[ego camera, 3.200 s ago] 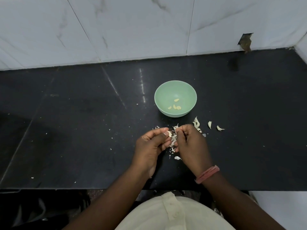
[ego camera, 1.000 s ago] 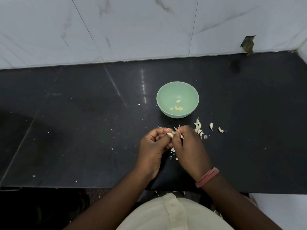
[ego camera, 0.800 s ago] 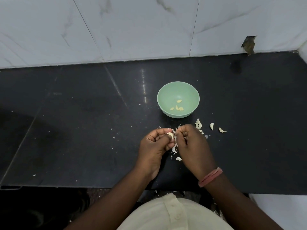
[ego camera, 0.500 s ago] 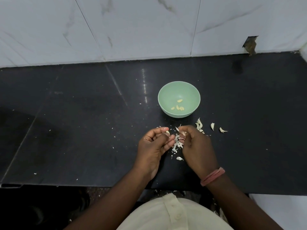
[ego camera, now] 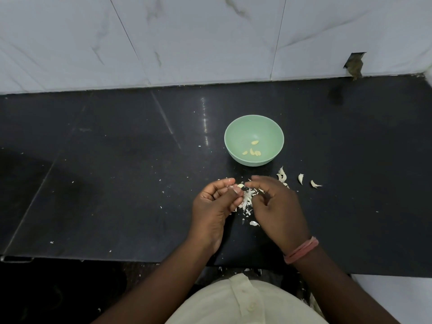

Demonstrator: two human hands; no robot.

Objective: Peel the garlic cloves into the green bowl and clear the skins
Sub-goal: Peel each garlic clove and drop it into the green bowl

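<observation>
The green bowl (ego camera: 233,134) stands on the black counter and holds several peeled cloves (ego camera: 252,151). Just in front of it, my left hand (ego camera: 214,206) pinches a garlic clove (ego camera: 240,186) between thumb and fingertips. My right hand (ego camera: 275,206) hovers beside it with fingers loosely spread and nothing visibly in them. A heap of white skins (ego camera: 247,199) lies on the counter between the two hands. Unpeeled cloves (ego camera: 300,178) lie to the right of the bowl's front.
The black counter (ego camera: 117,183) is dotted with small skin flecks. A white marble wall (ego camera: 187,38) rises behind it, with a notch (ego camera: 354,64) at the far right. The counter's front edge runs just before my body.
My right hand has come off the clove and loosened its fingers, dropping away from the left hand. More skin lies in the heap between the hands. The left hand still holds the clove.
</observation>
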